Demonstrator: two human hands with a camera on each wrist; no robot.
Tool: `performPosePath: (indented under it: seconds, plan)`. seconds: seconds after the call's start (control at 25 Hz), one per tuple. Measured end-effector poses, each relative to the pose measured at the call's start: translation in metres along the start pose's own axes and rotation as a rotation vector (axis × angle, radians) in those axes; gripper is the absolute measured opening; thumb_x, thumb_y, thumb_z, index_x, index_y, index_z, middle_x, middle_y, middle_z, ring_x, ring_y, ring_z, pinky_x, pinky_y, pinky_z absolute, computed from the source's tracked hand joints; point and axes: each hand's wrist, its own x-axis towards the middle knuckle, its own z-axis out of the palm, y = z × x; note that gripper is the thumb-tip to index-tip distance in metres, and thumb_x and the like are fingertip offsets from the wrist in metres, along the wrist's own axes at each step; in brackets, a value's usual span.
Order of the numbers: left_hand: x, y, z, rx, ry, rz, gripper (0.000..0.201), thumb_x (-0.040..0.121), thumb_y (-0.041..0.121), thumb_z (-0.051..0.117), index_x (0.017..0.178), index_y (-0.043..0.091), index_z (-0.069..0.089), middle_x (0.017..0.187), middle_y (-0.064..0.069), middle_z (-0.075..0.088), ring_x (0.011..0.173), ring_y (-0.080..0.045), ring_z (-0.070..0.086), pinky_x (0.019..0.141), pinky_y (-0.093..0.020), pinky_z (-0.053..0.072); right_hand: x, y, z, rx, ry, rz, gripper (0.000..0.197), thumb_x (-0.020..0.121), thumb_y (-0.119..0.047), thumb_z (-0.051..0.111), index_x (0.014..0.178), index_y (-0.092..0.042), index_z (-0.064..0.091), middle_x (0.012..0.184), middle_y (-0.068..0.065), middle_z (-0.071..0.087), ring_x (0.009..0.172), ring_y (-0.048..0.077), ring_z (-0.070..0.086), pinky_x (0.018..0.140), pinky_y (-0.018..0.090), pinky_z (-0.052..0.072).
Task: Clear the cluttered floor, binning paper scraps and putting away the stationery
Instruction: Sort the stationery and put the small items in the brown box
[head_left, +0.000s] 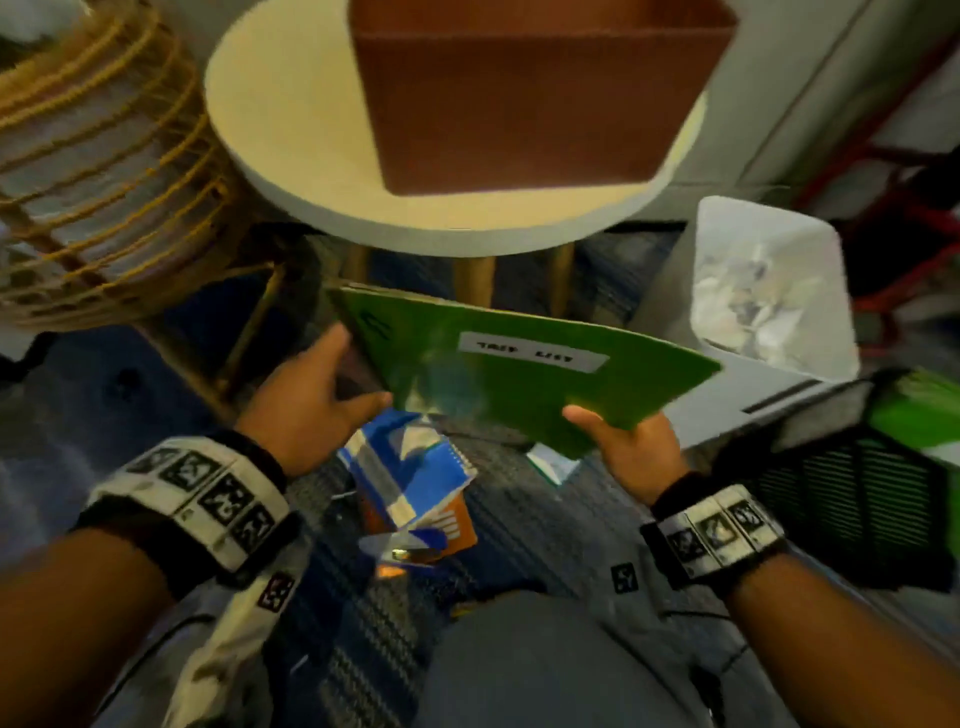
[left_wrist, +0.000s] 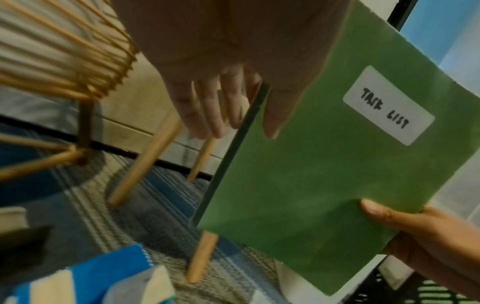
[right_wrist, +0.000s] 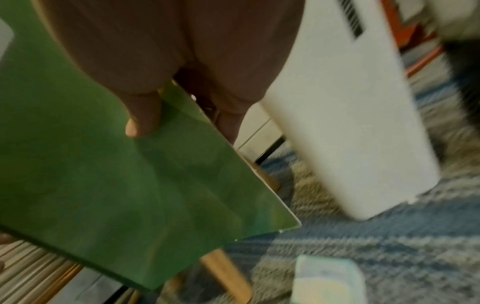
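I hold a green notebook (head_left: 519, 379) with a white "TASK LIST" label up over the floor, below the round table, using both hands. My left hand (head_left: 353, 384) pinches its spine edge, thumb on the cover and fingers behind; this shows in the left wrist view (left_wrist: 241, 123) on the notebook (left_wrist: 311, 174). My right hand (head_left: 613, 436) pinches the opposite lower corner (right_wrist: 182, 107), thumb on the cover (right_wrist: 103, 185). A blue-and-white spiral notebook (head_left: 415, 467) lies on an orange one (head_left: 462, 525) on the carpet below. A white bin (head_left: 670, 291) with crumpled paper inside stands at the right.
A cream round table (head_left: 291, 130) carries a brown box (head_left: 519, 104) just ahead. A wicker chair (head_left: 93, 182) stands at the left. A black mesh tray (head_left: 852, 499) sits by my right wrist. A small pale pad (right_wrist: 327, 281) lies on the carpet.
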Motion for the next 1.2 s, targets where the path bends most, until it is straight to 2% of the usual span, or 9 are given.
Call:
performPosePath:
  seconds: [0.16,0.32,0.52,0.6,0.68,0.8,0.92,1.04,1.2]
  plan:
    - [0.015,0.016,0.052,-0.048,-0.140,0.125,0.059,0.084,0.009,0.068,0.131,0.033,0.040,0.121,0.009,0.055,0.100,-0.014,0.060,0.086,-0.039,0.050,-0.032,-0.021,-0.069,-0.092,0.242,-0.068,0.039,0.084,-0.004,0.069,0.107,-0.033,0.057,0.108,-0.017,0.062,0.095,-0.018,0.058,0.084,0.007,0.048]
    - [0.034,0.040,0.091,0.005,-0.369,0.254,0.066,0.087,0.001,0.061,0.118,0.054,0.035,0.121,0.011,0.056,0.102,-0.012,0.058,0.090,-0.038,0.048,-0.067,-0.051,-0.138,-0.188,0.570,-0.131,0.032,0.082,-0.005,0.070,0.107,-0.021,0.058,0.106,-0.020,0.058,0.088,-0.023,0.056,0.084,0.001,0.041]
    - [0.043,0.083,0.134,0.080,-0.583,0.409,0.041,0.094,0.007,0.053,0.111,0.043,0.047,0.110,0.010,0.061,0.094,0.007,0.059,0.083,-0.020,0.049,-0.111,-0.076,-0.234,-0.234,0.825,-0.193,0.028,0.083,-0.004,0.069,0.106,-0.018,0.060,0.109,-0.007,0.063,0.087,-0.014,0.062,0.083,0.010,0.048]
    - [0.037,0.094,0.144,0.196,-0.625,0.462,0.033,0.095,0.015,0.053,0.102,0.046,0.049,0.102,0.016,0.064,0.092,-0.001,0.061,0.080,-0.026,0.050,-0.133,-0.087,-0.263,-0.307,0.856,-0.156,0.022,0.085,-0.006,0.068,0.101,-0.019,0.063,0.104,-0.005,0.068,0.085,-0.013,0.063,0.082,0.012,0.051]
    - [0.027,0.104,0.147,0.256,-0.631,0.506,0.031,0.093,0.015,0.054,0.096,0.046,0.052,0.095,0.018,0.067,0.086,-0.007,0.062,0.074,-0.030,0.050,-0.156,-0.099,-0.288,-0.393,0.881,-0.129,0.024,0.086,-0.009,0.067,0.096,-0.028,0.058,0.092,-0.026,0.069,0.084,-0.018,0.060,0.076,0.005,0.048]
    - [0.016,0.108,0.148,0.209,-0.645,0.533,0.038,0.091,0.010,0.056,0.085,0.048,0.052,0.089,0.016,0.069,0.082,-0.010,0.064,0.072,-0.034,0.053,-0.187,-0.099,-0.324,-0.472,0.971,-0.045,0.030,0.073,-0.047,0.075,0.094,-0.034,0.058,0.083,-0.024,0.067,0.072,-0.015,0.058,0.063,0.004,0.046]
    - [0.012,0.111,0.150,0.246,-0.681,0.520,0.037,0.092,0.012,0.054,0.084,0.049,0.052,0.089,0.017,0.069,0.085,-0.010,0.065,0.076,-0.034,0.053,-0.191,-0.067,-0.345,-0.482,0.969,0.083,0.032,0.082,-0.021,0.073,0.112,-0.024,0.060,0.112,0.003,0.065,0.078,-0.018,0.059,0.075,0.010,0.052]
    - [0.005,0.121,0.157,0.260,-0.701,0.539,0.031,0.092,0.015,0.053,0.089,0.046,0.057,0.088,0.021,0.068,0.083,-0.008,0.065,0.076,-0.031,0.052,-0.171,-0.029,-0.337,-0.364,0.905,0.169,0.036,0.085,-0.006,0.068,0.118,-0.017,0.057,0.115,0.002,0.060,0.078,-0.018,0.060,0.090,0.027,0.051]
    - [-0.001,0.138,0.171,0.248,-0.712,0.602,0.027,0.091,0.012,0.054,0.095,0.037,0.064,0.085,0.021,0.067,0.082,-0.007,0.063,0.073,-0.026,0.045,-0.137,0.018,-0.330,0.034,0.873,0.251,0.042,0.082,0.003,0.064,0.121,-0.011,0.059,0.124,0.009,0.063,0.106,0.019,0.064,0.088,0.034,0.053]
